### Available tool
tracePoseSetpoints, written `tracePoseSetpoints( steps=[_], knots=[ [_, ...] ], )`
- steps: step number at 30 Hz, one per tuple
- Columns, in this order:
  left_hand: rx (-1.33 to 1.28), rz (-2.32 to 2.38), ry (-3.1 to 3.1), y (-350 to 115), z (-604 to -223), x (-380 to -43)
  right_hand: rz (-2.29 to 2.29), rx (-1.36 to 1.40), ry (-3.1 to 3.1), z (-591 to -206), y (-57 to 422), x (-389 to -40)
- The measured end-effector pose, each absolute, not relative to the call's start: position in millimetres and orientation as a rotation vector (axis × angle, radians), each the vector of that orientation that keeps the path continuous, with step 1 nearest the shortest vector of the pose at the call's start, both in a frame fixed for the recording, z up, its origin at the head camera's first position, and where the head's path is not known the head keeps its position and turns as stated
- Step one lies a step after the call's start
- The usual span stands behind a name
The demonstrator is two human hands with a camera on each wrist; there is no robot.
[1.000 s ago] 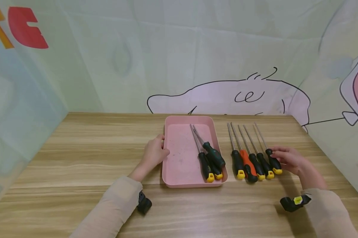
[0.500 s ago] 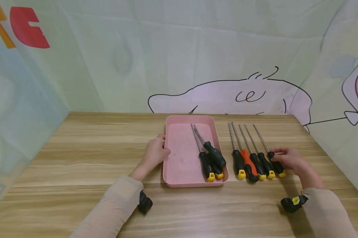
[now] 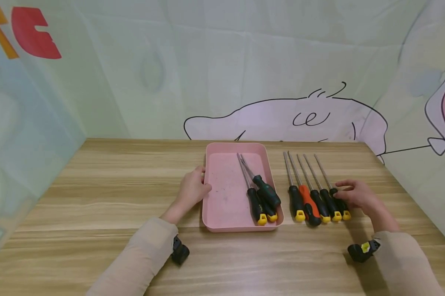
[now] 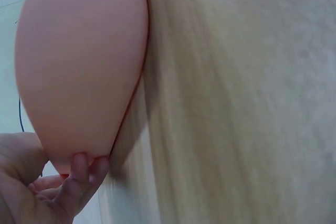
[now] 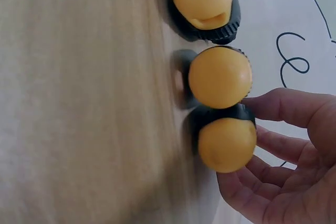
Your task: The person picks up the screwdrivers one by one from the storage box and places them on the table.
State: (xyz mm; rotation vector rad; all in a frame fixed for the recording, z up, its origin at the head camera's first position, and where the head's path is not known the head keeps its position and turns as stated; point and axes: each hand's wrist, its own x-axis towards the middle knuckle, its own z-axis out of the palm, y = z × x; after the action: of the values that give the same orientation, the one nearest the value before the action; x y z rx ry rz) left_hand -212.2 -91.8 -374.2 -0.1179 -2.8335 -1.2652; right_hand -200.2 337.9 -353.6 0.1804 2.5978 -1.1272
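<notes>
Head view: I see the rightmost screwdriver [image 3: 341, 206] lying at four o'clock from centre, its handle at nine o'clock from the right hand [image 3: 360, 195]. Thumb and fingers curl round that handle from either side; how firmly, I cannot tell. Four neighbouring screwdrivers [image 3: 296, 201] lie toward nine o'clock, then the pink tray [image 3: 224, 193], its nine-o'clock rim pinched by the left hand [image 3: 192, 187].

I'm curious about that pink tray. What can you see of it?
The pink tray is a shallow rectangle with rounded corners and a raised rim, plastic by its look, with small dark marks on its floor. It lies flat on the wood-grained table, its long sides running away from the person. Three screwdrivers lie toward its right side; the left hand grips its left wall.
</notes>
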Motion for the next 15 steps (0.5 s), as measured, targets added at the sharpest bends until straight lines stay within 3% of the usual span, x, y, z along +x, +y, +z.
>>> tracePoseSetpoints(
  steps=[15],
  knots=[
    [-0.102,-1.273,-2.842,-91.1,-373.4,-212.9,-1.276,0.165,2.701,-337.8,311.4,-202.0]
  ],
)
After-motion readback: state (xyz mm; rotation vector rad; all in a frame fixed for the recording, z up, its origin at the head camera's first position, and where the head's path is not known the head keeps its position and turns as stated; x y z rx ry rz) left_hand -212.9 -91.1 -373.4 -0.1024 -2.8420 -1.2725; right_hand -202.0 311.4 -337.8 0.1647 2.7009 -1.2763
